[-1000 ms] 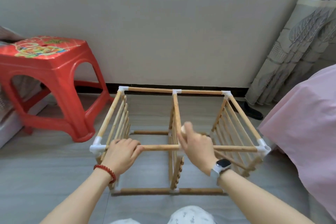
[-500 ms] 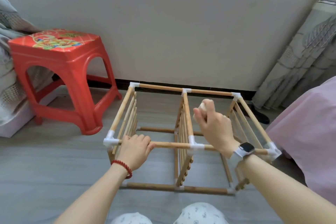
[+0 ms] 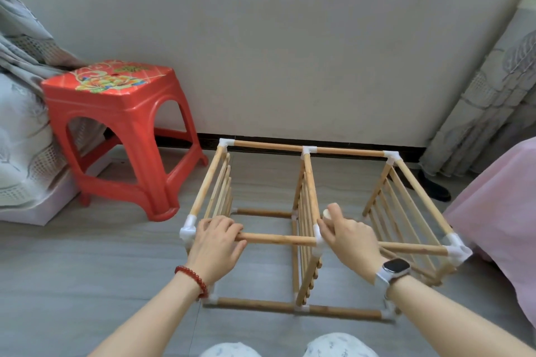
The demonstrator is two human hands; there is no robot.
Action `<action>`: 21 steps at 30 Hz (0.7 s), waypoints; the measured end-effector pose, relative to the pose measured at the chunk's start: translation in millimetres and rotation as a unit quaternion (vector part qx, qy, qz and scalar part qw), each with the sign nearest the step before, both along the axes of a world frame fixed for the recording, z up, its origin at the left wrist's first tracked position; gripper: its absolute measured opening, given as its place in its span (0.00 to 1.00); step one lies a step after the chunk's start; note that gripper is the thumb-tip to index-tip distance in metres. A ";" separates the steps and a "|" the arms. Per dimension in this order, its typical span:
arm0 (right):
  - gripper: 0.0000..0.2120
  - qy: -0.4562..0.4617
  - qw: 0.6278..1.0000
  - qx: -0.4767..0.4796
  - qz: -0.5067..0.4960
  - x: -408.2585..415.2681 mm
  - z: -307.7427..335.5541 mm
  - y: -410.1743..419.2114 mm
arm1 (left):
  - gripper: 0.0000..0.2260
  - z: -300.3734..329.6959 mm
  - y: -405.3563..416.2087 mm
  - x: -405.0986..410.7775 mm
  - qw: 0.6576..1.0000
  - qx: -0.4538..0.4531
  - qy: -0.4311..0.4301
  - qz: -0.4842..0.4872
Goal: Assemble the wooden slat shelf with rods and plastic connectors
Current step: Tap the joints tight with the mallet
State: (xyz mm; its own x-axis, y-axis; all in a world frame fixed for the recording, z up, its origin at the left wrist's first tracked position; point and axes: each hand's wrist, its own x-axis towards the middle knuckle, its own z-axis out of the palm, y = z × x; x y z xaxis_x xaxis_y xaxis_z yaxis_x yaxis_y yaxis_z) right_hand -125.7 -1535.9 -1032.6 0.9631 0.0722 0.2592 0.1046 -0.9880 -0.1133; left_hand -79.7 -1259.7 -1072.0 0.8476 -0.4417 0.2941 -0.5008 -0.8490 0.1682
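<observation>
Left hand [image 3: 216, 243] grips the near top rod [image 3: 278, 239] running left-right; right hand [image 3: 349, 236], fisted around a pale object, hovers just right of the middle connector [image 3: 318, 236].

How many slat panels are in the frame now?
3: left end panel, middle panel, right end panel, all standing on edge. None looks hidden.

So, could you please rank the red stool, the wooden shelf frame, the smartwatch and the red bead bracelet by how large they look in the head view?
1. Wooden shelf frame
2. Red stool, slightly smaller
3. Smartwatch and bead bracelet: too alike to rank
</observation>
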 end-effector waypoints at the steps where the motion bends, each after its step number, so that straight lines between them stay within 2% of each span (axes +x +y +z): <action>1: 0.12 -0.008 1.000 -0.020 0.015 8.6 -0.5 -4.7 | 0.12 -2.8 11.0 1.4 1.000 -0.003 -0.023 0.013; 3: 0.13 -0.005 1.000 -0.010 0.029 16.7 4.6 -5.4 | 0.15 -7.7 35.1 4.8 0.999 -0.001 0.009 0.054; 5: 0.13 -0.034 0.998 0.020 0.054 14.2 2.0 1.2 | 0.24 -7.3 58.0 8.8 0.986 -0.032 0.112 0.117; 7: 0.13 -0.016 0.996 0.059 0.066 7.6 -3.5 8.5 | 0.24 -3.4 66.6 9.7 0.964 -0.077 0.204 0.149; 10: 0.14 0.001 0.990 0.124 0.059 5.6 -11.3 7.6 | 0.18 -1.7 62.3 6.0 0.967 -0.120 0.146 0.172; 14: 0.13 -0.059 0.986 0.145 0.063 2.0 -14.1 -4.5 | 0.16 5.5 45.2 -3.1 0.970 -0.104 0.116 0.185; 16: 0.14 -0.073 0.988 0.127 0.051 5.4 -15.8 -19.6 | 0.15 11.9 30.6 -11.8 0.970 -0.116 0.134 0.164; 19: 0.10 -0.007 0.996 0.087 -0.011 6.4 -10.9 -30.6 | 0.20 13.4 6.3 -21.6 0.964 -0.138 0.183 0.137; 21: 0.09 0.030 0.991 0.128 -0.032 8.8 -3.6 -30.2 | 0.25 9.3 -8.8 -22.3 0.957 -0.163 0.217 0.105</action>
